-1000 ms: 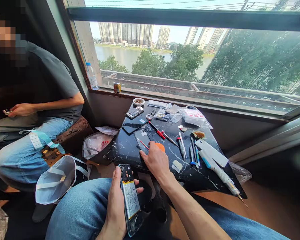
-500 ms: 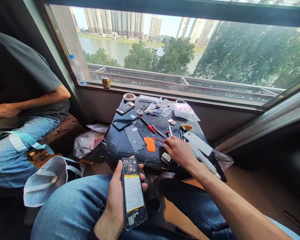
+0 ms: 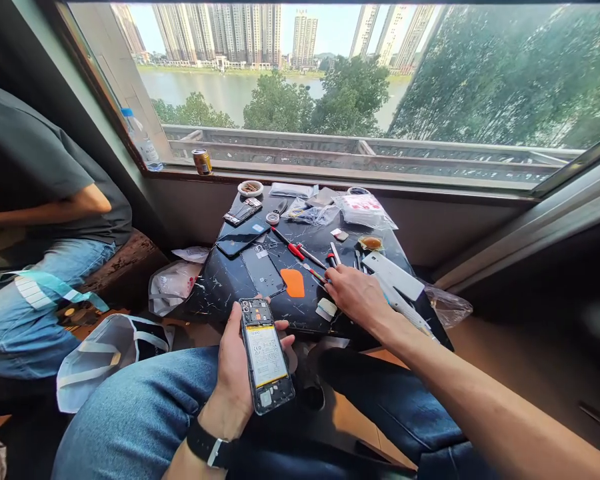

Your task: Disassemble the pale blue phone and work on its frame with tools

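My left hand point(image 3: 233, 373) is wrapped round an opened smartphone point(image 3: 267, 360) above my lap. Its back is off, so the silver battery with yellow edges and the dark upper circuit area show. Over the near right part of the black table point(image 3: 253, 310), my right hand point(image 3: 355, 297) has its fingers closed at the end of a thin reddish tool point(image 3: 314, 272); the fingertips are partly hidden. Just left of that tool lies an orange flat piece point(image 3: 293, 283). A small pale sponge-like block point(image 3: 326, 309) is below the right hand.
A phone back panel point(image 3: 263, 270), a dark phone point(image 3: 243, 239), red-handled tools point(image 3: 295, 251) and plastic bags point(image 3: 365, 210) cover the table. A white device point(image 3: 393, 275) lies by my right wrist. Another person point(image 3: 35, 173) sits at left, near an open bag point(image 3: 100, 360) on the floor.
The view has shifted slightly. My right hand and the thin tool have moved a little over the table. My left hand still holds the smartphone, now higher in the view.
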The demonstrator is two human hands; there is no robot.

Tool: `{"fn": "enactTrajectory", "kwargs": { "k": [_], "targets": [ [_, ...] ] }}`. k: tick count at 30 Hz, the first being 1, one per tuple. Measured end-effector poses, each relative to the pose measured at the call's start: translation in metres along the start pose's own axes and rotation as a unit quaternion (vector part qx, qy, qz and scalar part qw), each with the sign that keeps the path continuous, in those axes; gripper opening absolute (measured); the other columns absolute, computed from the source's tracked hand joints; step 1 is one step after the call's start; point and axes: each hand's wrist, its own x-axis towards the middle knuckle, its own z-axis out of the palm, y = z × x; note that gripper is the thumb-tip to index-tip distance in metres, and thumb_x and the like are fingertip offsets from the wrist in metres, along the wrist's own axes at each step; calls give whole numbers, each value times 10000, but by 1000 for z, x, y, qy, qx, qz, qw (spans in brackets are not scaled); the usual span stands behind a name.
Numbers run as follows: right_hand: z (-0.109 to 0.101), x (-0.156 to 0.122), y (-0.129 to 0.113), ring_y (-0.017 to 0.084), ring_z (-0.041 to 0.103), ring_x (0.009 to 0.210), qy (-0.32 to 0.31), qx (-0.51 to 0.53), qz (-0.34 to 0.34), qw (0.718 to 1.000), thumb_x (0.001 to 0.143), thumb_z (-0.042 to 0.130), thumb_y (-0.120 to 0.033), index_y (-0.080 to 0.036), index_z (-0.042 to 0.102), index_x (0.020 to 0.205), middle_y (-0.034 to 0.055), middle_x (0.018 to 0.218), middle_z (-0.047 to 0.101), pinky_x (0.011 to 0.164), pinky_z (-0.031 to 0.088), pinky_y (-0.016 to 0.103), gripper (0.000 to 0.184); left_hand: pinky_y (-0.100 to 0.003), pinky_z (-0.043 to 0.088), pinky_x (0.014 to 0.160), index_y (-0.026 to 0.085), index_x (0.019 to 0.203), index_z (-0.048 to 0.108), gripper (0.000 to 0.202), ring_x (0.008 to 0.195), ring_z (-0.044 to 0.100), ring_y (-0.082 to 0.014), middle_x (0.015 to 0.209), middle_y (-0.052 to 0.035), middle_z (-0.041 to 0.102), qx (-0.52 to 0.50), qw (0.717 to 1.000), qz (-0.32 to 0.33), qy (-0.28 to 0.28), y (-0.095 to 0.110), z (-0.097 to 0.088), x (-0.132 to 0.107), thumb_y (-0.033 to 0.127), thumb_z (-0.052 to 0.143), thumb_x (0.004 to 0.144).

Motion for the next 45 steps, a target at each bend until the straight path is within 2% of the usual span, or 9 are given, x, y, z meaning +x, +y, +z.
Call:
{"fn": "enactTrajectory", "kwargs": {
  "k": [8, 12, 17, 20, 23, 25, 30, 32, 45],
  "targets": [
    [-13, -5, 3, 272, 703, 907, -17, -4, -17, 1000, 1007, 524, -326, -192, 652, 1102, 106, 1081, 690, 615, 423, 300, 208, -401, 621, 695, 147, 1329, 599, 601, 777, 762, -283, 942, -156, 761, -2, 1000, 14, -14, 6, 2, 20, 594, 426, 968],
    [-17, -19, -7, 272, 716, 856, -45, 2, -28, 999, 981, 580, -372, -209, 654, 1067, 74, 970, 710, 592, 406, 303, 198, -425, 625, 736, 177, 1242, 662, 512, 797, 756, -261, 1037, -133, 761, -21, 998, 19, -50, 2, -1, 18, 558, 445, 978],
    [-11, -31, -20, 269, 715, 875, -88, 3, -3, 996, 954, 631, -359, -189, 628, 1061, 89, 989, 685, 574, 374, 294, 201, -345, 605, 592, 192, 1248, 663, 475, 723, 740, -242, 1043, -132, 756, -24, 998, 7, -49, -1, -9, 4, 531, 472, 976],
    [-5, -31, -19, 250, 696, 873, -98, 49, 2, 994, 962, 609, -346, -183, 615, 1009, 88, 995, 664, 601, 375, 293, 170, -332, 601, 602, 208, 1292, 632, 458, 722, 727, -226, 1014, -120, 746, -40, 998, 33, -37, 1, -9, -3, 507, 499, 971],
    [-2, -31, -19, 219, 660, 826, -88, 148, 12, 985, 960, 585, -325, -200, 579, 816, 54, 904, 644, 635, 382, 293, 191, -319, 589, 597, 247, 1339, 589, 467, 687, 699, -198, 962, -84, 725, -61, 996, 63, -27, 4, -8, -5, 514, 509, 965],
    [-1, -34, -24, 192, 636, 742, -85, 276, 37, 957, 977, 535, -376, -212, 522, 733, 16, 781, 621, 632, 398, 287, 295, -306, 577, 586, 260, 1350, 573, 480, 675, 682, -187, 941, -71, 709, -75, 994, 75, -30, 4, -7, -5, 530, 512, 958],
    [6, -52, -53, 149, 613, 618, -137, 621, 96, 766, 947, 506, -570, -221, 525, 803, -25, 726, 605, 587, 481, 263, 378, -282, 531, 538, 273, 1328, 565, 487, 609, 647, -174, 905, -58, 682, -89, 993, 69, -48, 3, -7, -7, 561, 524, 937],
    [11, -59, -63, 144, 588, 614, -141, 662, 98, 730, 901, 590, -566, -215, 552, 837, -29, 712, 595, 581, 481, 254, 359, -278, 510, 510, 282, 1323, 559, 486, 566, 626, -169, 880, -48, 674, -88, 993, 63, -43, 3, -7, -7, 569, 522, 933],
    [8, -73, -77, 138, 552, 677, -142, 665, 61, 731, 942, 563, -520, -194, 573, 808, -25, 734, 537, 611, 467, 228, 352, -303, 560, 607, 283, 1307, 568, 454, 651, 656, -172, 860, -32, 664, -98, 991, 82, -34, -6, -10, -2, 544, 560, 936]
  ]
}}
